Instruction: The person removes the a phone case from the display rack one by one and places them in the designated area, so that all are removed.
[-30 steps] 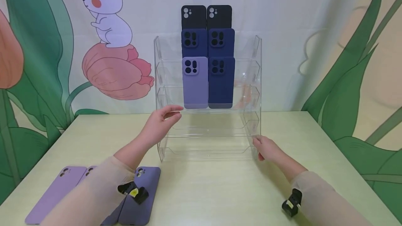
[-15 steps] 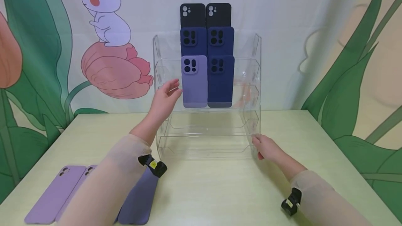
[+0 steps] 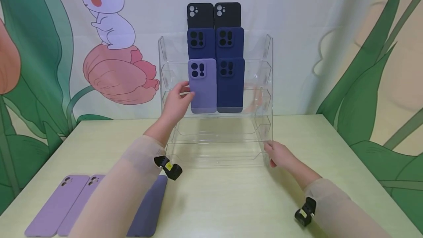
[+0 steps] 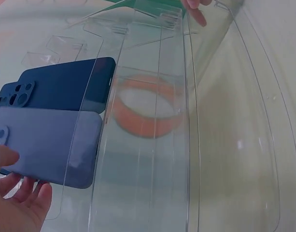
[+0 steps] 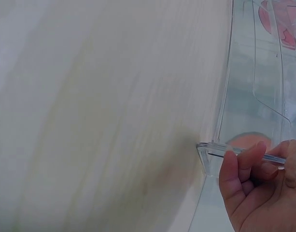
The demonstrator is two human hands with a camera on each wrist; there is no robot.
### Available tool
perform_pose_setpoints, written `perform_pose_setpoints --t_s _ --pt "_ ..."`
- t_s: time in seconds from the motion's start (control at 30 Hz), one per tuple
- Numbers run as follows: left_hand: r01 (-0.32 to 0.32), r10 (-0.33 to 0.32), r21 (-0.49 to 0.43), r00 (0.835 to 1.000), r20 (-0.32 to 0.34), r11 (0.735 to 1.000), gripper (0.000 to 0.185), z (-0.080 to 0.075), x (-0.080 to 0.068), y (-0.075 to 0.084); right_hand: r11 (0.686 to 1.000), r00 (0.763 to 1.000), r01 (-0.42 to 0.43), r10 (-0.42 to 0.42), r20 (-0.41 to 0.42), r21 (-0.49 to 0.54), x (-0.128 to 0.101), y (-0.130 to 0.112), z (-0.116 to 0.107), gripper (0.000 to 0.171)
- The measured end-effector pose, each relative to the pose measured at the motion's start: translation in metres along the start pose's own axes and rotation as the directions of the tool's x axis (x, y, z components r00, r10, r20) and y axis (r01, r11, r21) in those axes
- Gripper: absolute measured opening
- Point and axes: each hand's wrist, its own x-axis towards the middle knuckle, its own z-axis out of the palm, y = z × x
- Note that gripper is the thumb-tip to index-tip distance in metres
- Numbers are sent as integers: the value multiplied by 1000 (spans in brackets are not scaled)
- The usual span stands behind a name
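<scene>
A light purple phone case [image 3: 203, 93] stands upright in a clear acrylic tiered rack [image 3: 218, 142], left of a dark blue phone case [image 3: 230, 89]. My left hand [image 3: 176, 102] is at its left edge. In the left wrist view the thumb [image 4: 7, 157] lies over the front of the purple case and the curled fingers [image 4: 24, 188] are at its edge, partly behind it. With my right hand [image 3: 281, 154] I grip the rack's lower right side; the right wrist view has the fingers [image 5: 230, 179] around the clear edge.
Behind stand two more blue phone cases [image 3: 201, 43] and, higher, two black phone cases [image 3: 227, 14]. On the table [image 3: 231, 201] at front left lie purple phone cases [image 3: 57, 205] and a grey-blue phone case [image 3: 148, 208], partly hidden by my left sleeve. A printed curtain [image 3: 297, 47] hangs behind.
My left hand has moved up and then right, from below the purple case to its left edge. My right hand has stayed on the rack.
</scene>
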Motion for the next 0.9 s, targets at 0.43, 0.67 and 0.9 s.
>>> perform_pose_setpoints --t_s 0.43,0.67,0.9 --pt "-67 68 -90 998 6 994 27 -5 1 -2 1000 1000 -2 2 -5 -11 1 1 1 49" --pt "-89 79 -202 995 -59 975 27 -8 -5 2 1000 1000 -17 17 1 -8 -1 -2 0 49" --pt "-14 15 -281 1000 2 960 29 -5 -24 7 1000 1000 -12 12 1 -14 -1 -2 1 48"
